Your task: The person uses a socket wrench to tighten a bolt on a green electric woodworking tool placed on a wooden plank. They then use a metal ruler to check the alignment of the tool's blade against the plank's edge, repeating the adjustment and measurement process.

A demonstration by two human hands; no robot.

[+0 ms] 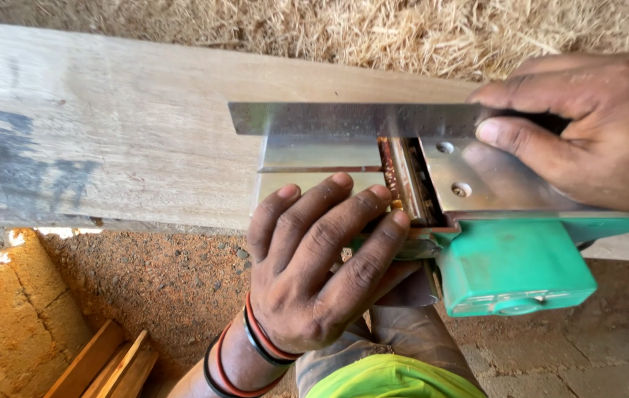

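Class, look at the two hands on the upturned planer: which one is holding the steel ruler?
The right hand pinches the ruler at its end. The left hand, with bangles at its wrist, only rests its fingers on the planer sole.

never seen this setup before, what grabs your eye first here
A bright green electric planer lies upside down at right, its shiny metal sole facing up. The right hand presses a steel ruler along it; the left hand, with red and black bangles, rests on the sole, over a pale wooden plank.
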